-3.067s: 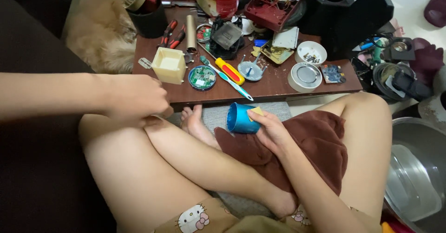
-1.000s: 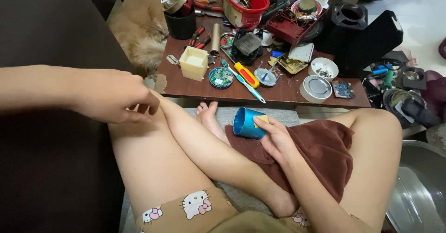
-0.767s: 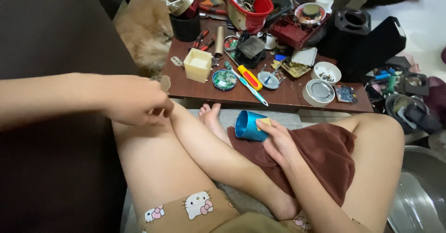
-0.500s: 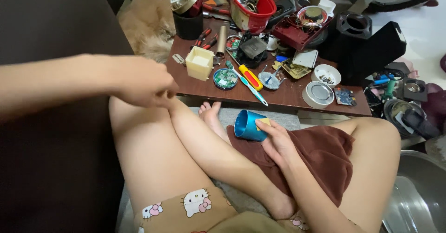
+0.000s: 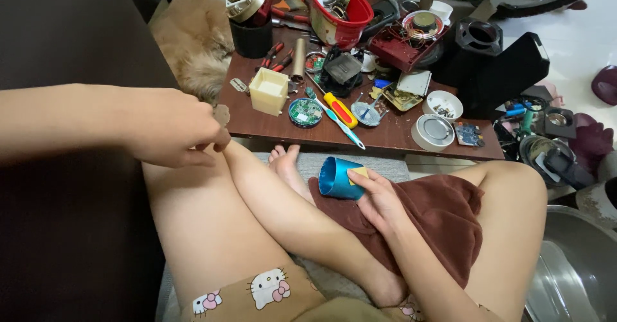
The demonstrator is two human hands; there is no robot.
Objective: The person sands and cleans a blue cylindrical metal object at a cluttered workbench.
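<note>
My right hand (image 5: 379, 200) grips a blue metal cup-shaped cylinder (image 5: 337, 177) lying on its side on a brown towel (image 5: 437, 222) over my lap. Its open end faces left, and a small yellow pad (image 5: 357, 173) is pressed against it under my fingers. My left hand (image 5: 173, 129) hovers over my left knee with its fingertips pinched together. I cannot make out anything between them. My bare legs are crossed in front of a low brown table (image 5: 385, 139).
The table holds a cream box (image 5: 268, 90), a round circuit board (image 5: 306, 112), a yellow-red screwdriver (image 5: 340, 110), pliers (image 5: 273, 55), a black cup (image 5: 250, 36), a red tub (image 5: 337, 10) and small dishes. A tan dog (image 5: 193, 42) lies at its left. A steel bowl (image 5: 575, 270) sits at right.
My left hand has risen from the knee and drifted right, toward the table corner. The view has tilted so the table sits lower and closer. My right hand keeps the blue cylinder.
</note>
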